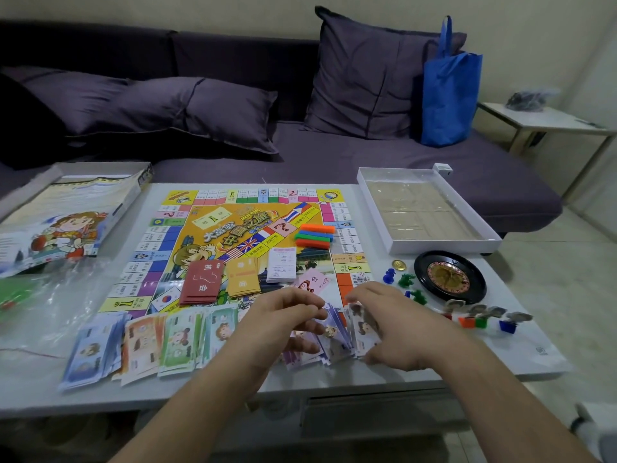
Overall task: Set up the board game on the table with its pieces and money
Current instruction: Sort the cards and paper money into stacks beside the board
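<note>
The colourful game board point(233, 235) lies flat on the white table point(500, 355). On it sit a red card deck point(200, 282), a yellow card deck point(243, 276), a white card stack point(282, 264) and coloured sticks point(314, 235). Paper money lies in stacks point(150, 342) along the front edge. My left hand point(283, 319) and my right hand point(384, 322) both grip a fanned bundle of purple notes point(337, 335) just above the table's front edge.
A black roulette wheel point(449, 277), a gold coin point(398, 264), green and blue figures point(405, 280) and player pawns on stands point(480, 317) lie at the right. The box lid point(66, 215) and plastic bag point(50, 295) sit left, the box tray point(424, 208) back right. A sofa stands behind.
</note>
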The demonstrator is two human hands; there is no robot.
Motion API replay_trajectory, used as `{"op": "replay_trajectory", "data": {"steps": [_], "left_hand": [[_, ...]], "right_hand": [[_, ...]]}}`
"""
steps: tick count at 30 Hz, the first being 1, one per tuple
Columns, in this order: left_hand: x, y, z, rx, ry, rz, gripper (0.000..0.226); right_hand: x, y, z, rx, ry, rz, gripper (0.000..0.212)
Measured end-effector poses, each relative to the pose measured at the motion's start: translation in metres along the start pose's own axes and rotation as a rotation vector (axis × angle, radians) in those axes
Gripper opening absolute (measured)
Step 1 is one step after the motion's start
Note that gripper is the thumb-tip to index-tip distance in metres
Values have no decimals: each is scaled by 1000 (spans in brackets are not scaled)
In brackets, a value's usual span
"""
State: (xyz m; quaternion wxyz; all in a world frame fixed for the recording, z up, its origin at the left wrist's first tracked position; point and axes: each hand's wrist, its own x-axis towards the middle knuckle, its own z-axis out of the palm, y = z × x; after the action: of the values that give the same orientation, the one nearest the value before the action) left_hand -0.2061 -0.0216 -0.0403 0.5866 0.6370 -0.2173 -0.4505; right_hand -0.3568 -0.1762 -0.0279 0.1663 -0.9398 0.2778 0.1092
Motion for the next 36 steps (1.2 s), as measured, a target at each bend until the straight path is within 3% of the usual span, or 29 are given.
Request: {"op": "replay_trajectory", "data": {"steps": [9,15,17,20,22,30,36], "left_hand": [[-2,2,4,27,-18,3,17],[-2,0,2,36,-23,-2,16],[-2,1,2,32,-17,1,16],[-2,3,2,27,10,16,15],[-4,5,1,50,50,17,16],[-13,15,-19,246,131,31,21],[-24,23,-45,433,118,75,16]], "right_hand": [[-1,0,2,-10,-17,8,86],[-4,-5,2,-4,-15,-26,96],[-8,-14,-1,40,35,-47,86],[-16,-34,-3,145,165,-94,44],[-23,-49,-2,159,162,-131,27],[-27,-93,21,61,-33,-258,31],[-25,-101,24,42,-58,-265,26]]}}
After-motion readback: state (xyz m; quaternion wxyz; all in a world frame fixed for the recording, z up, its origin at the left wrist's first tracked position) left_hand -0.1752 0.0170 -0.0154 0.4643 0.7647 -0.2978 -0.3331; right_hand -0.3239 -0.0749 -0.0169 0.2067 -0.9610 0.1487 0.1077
